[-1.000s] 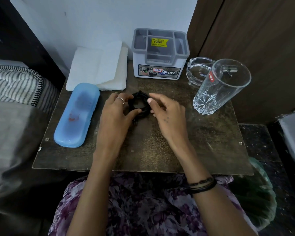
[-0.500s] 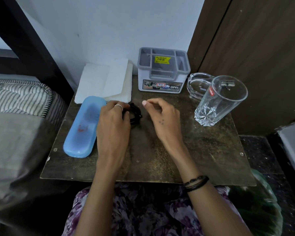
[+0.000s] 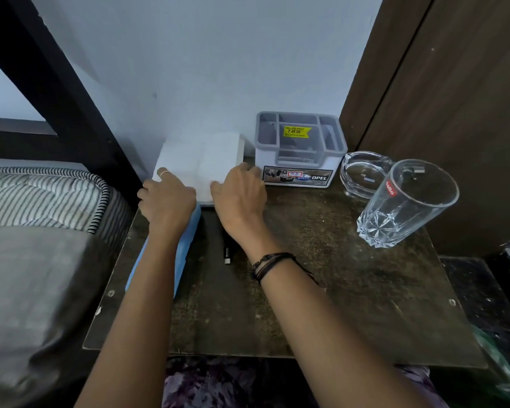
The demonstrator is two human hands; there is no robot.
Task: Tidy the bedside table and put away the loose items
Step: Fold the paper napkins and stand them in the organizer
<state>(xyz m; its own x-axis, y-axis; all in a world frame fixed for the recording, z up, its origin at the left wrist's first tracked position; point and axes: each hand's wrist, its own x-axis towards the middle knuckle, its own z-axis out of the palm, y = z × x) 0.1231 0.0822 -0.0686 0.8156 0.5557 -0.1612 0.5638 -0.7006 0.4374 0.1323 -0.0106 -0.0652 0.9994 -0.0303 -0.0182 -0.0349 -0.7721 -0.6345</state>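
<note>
Your left hand [image 3: 167, 198] and right hand [image 3: 239, 191] rest with fingers spread on the white tissue stack [image 3: 199, 163] at mid-frame, holding nothing.

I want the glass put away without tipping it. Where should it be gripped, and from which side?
Grip the glass round its plain wall above the cut base, coming from the front right. It stands upright, the glass ashtray crowds its back left, and the organiser stands further left.
</note>
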